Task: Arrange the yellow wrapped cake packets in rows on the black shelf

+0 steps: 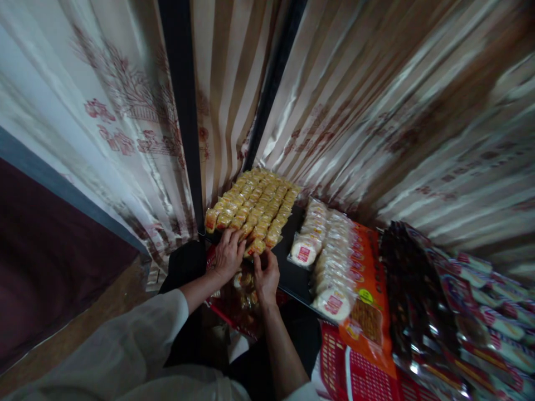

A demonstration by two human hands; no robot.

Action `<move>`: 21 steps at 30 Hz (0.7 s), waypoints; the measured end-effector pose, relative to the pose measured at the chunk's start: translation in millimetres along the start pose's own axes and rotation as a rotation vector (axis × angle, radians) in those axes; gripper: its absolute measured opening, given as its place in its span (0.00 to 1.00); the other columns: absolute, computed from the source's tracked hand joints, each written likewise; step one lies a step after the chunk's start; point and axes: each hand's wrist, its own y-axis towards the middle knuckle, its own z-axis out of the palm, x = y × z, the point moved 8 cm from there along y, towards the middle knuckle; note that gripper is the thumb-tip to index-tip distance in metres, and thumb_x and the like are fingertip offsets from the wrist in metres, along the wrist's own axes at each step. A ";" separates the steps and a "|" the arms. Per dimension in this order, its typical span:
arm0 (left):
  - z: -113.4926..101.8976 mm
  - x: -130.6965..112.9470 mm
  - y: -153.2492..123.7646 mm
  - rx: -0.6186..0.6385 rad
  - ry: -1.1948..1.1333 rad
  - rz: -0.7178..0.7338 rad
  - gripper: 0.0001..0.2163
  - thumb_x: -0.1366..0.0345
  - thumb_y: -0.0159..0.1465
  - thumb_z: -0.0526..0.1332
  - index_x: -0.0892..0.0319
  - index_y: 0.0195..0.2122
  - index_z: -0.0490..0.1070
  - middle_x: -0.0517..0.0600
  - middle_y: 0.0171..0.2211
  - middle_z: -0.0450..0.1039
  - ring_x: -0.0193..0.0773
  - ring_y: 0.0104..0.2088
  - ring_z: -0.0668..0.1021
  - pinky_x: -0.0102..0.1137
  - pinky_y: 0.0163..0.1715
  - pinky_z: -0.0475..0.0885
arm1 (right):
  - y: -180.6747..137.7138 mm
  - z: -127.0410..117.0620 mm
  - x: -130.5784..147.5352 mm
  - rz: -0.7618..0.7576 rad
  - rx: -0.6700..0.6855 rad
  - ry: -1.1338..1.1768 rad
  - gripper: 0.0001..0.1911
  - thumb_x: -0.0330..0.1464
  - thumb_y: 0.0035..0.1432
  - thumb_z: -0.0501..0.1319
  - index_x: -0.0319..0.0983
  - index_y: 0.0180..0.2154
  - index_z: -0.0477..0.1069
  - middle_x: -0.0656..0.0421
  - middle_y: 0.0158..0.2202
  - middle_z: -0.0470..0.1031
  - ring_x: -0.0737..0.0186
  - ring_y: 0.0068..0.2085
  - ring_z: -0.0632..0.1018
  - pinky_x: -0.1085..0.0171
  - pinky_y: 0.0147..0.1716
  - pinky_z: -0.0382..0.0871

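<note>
my left hand (228,254) rests at the near edge of the block of yellow wrapped packets (257,206), fingers bent and close together against the wrappers; whether they are clamped on any packet i cannot tell. my right hand (266,273) is just to the right, thumb and forefinger a little apart at the near packet (256,247), and i cannot tell if they pinch it or only touch it. the packets stand in close rows on the left part of a black shelf (288,267), with the curtain (317,136) behind on the far side. what worries me is that near packet: it sits right by the shelf's edge, so a push from my fingertips or a slip on the slick wrapper could tip it off, and pressing too hard against the rows could skew them. below my hands is a red basket (223,317) with wrapped pieces (243,281) in it, partly hidden by my right forearm, so i can't count them. to the right, white round packs (305,250) stand in 2 rows, then come an orange bag (370,312) with brown food behind its clear window and dark glossy packs (418,312). nearer, a red slotted crate (368,373) sits under the bag; its contents i can't make out.
</note>
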 end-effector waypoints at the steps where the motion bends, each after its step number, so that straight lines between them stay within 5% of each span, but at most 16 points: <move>1: -2.2 -2.2 3.6 -0.027 0.061 0.019 0.12 0.65 0.63 0.54 0.60 0.48 0.66 0.54 0.44 0.66 0.41 0.46 0.71 0.34 0.47 0.69 | 0.0 0.8 -1.0 0.005 0.003 0.006 0.23 0.44 0.56 0.54 0.34 0.45 0.68 0.50 0.41 0.72 0.56 0.43 0.73 0.57 0.44 0.67; 9: 2.0 -18.2 22.7 0.003 0.376 0.117 0.17 0.61 0.63 0.55 0.59 0.52 0.65 0.56 0.49 0.65 0.45 0.46 0.70 0.37 0.45 0.68 | 2.4 3.1 -4.9 0.026 0.016 0.039 0.23 0.44 0.56 0.54 0.34 0.45 0.68 0.50 0.40 0.72 0.57 0.41 0.74 0.58 0.43 0.68; 16: 0.9 -13.7 29.7 0.067 0.301 0.022 0.12 0.65 0.63 0.56 0.57 0.48 0.68 0.54 0.47 0.65 0.42 0.45 0.69 0.34 0.45 0.68 | 4.5 4.6 -2.8 -0.027 0.028 0.036 0.22 0.44 0.57 0.54 0.35 0.47 0.68 0.51 0.41 0.72 0.57 0.43 0.73 0.58 0.43 0.68; 21: 0.8 -18.8 30.2 0.100 0.251 0.087 0.11 0.65 0.64 0.55 0.54 0.46 0.69 0.51 0.41 0.72 0.44 0.42 0.68 0.37 0.44 0.66 | 5.7 4.1 -4.7 -0.006 0.035 0.045 0.23 0.44 0.57 0.54 0.35 0.47 0.68 0.50 0.41 0.72 0.56 0.43 0.73 0.56 0.45 0.67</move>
